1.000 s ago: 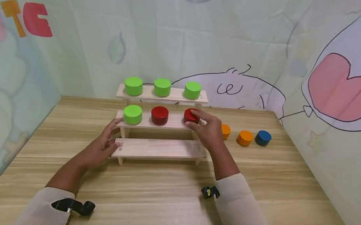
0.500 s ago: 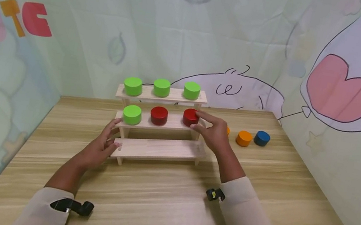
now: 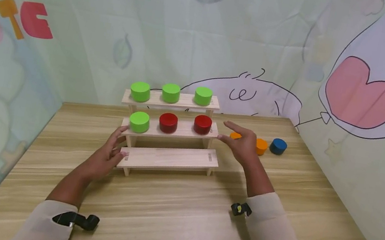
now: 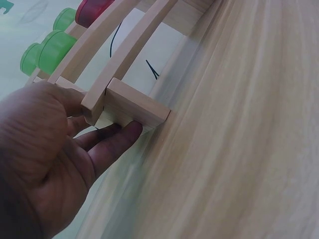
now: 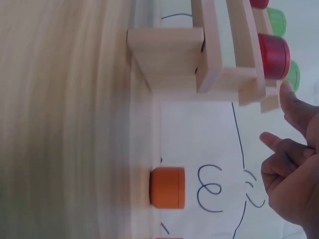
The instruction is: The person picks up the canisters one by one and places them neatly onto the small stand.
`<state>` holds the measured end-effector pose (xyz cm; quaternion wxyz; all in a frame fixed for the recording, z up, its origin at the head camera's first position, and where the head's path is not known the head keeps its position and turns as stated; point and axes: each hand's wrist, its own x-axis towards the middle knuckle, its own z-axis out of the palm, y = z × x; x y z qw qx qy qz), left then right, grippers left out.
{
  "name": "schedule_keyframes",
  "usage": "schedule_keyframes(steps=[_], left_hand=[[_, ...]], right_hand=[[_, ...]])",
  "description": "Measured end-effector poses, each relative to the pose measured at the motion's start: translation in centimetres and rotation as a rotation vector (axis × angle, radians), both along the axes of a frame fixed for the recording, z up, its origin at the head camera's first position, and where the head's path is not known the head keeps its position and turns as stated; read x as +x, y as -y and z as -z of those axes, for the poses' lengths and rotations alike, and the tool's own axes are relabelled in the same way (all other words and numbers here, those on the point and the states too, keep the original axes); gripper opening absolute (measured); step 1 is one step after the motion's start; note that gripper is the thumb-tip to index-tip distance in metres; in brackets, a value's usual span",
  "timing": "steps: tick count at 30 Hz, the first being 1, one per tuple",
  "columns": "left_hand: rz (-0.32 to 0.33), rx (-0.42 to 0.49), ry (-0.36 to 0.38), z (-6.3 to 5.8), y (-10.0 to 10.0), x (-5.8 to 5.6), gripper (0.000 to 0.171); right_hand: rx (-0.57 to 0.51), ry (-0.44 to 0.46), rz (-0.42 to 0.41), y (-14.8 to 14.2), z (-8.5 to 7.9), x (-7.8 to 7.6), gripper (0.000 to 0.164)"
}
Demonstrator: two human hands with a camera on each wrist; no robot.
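Observation:
A three-step wooden stand (image 3: 169, 160) rises on the table in the head view. Three green discs (image 3: 170, 93) line its top step. The middle step bears another green disc (image 3: 139, 122) at left, a red disc (image 3: 168, 123) in the centre and a second red disc (image 3: 202, 125) at right. My left hand (image 3: 104, 160) holds the stand's left end, thumb on the lowest step; in the left wrist view, fingertips (image 4: 132, 130) press the side of its leg. My right hand (image 3: 243, 145) is just right of the middle step, thumb and index finger spread, nothing between them.
Right of the stand on the table (image 3: 301, 196) lie two orange discs, one (image 3: 261, 147) partly behind my right hand and the other (image 5: 168, 187) mostly hidden by it in the head view. A blue disc (image 3: 278, 146) lies further right. A printed curtain (image 3: 96, 37) hangs behind.
My right hand has let go of the right-hand red disc and drawn away to the right. That disc stays on the middle step. My left hand has kept its hold.

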<state>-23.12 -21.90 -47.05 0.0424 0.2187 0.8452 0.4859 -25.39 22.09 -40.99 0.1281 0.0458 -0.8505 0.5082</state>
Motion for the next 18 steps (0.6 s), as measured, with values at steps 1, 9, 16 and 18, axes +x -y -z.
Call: schedule_keyframes(steps=[1, 9, 16, 18], left_hand=[[0.0, 0.001, 0.0, 0.0, 0.0, 0.0, 0.085], [0.002, 0.01, 0.014, 0.1, 0.0, 0.1, 0.085], [-0.001, 0.012, 0.034, 0.2, 0.0, 0.0, 0.084], [-0.004, 0.007, 0.032, 0.2, 0.0, 0.0, 0.084]], right_hand=[[-0.003, 0.004, 0.005, -0.2, 0.1, 0.0, 0.055], [0.012, 0.101, 0.077, -1.7, 0.8, -0.5, 0.053], [0.0, 0.188, 0.131, -2.7, 1.5, -1.4, 0.053], [0.001, 0.198, 0.133, -2.9, 1.8, -1.7, 0.053]])
